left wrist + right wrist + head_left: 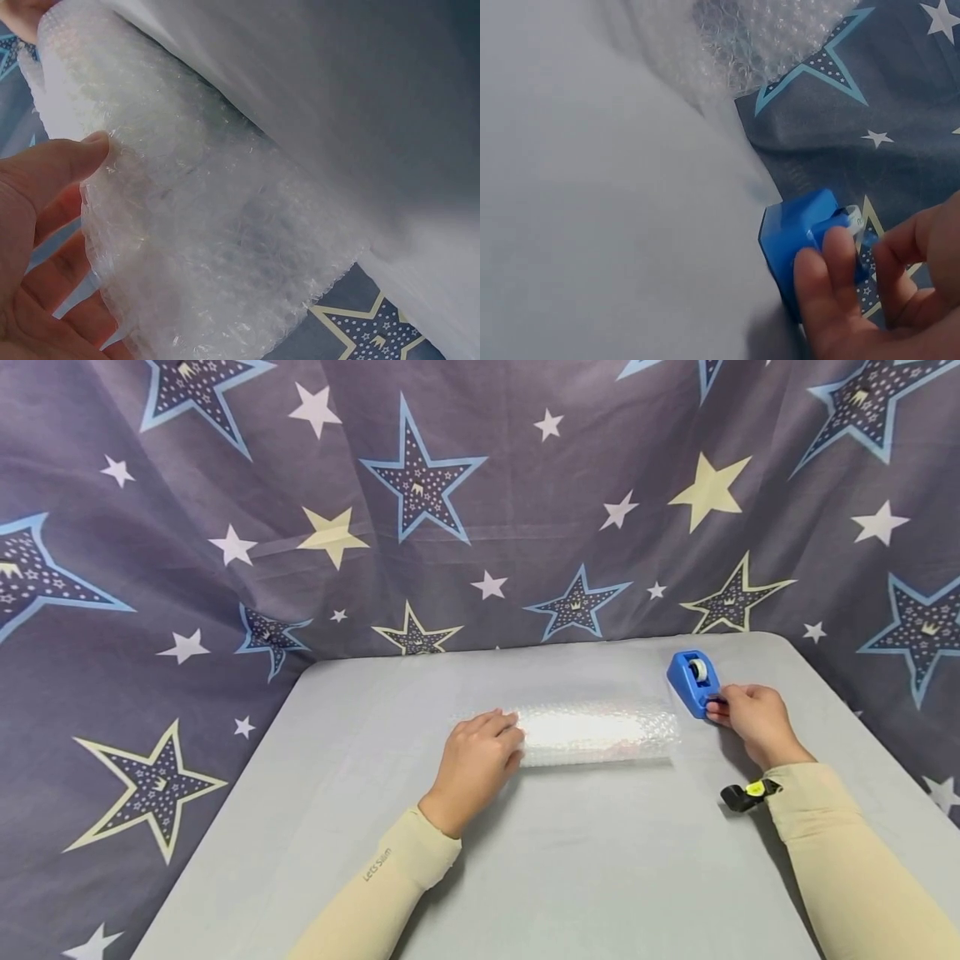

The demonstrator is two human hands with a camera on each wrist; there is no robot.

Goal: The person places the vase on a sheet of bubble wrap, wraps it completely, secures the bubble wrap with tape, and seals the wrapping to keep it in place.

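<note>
A roll of bubble wrap (592,735) lies across the middle of the table, shiny and see-through, with something pale inside. My left hand (482,756) grips its left end; in the left wrist view the thumb (90,154) lies on the wrap (187,172) and the other fingers go behind its edge. To the right stands a blue tape dispenser (684,681) carrying a small roll of clear tape (698,670). My right hand (757,722) holds the dispenser's front end. Two fingertips (810,266) press its blue side (784,232) in the right wrist view.
Grey cloth covers the table (300,827). A dark curtain with stars (510,527) hangs right behind the table's back edge and along its sides. A black strap piece with a yellow tag (753,789) sticks out from the right cuff.
</note>
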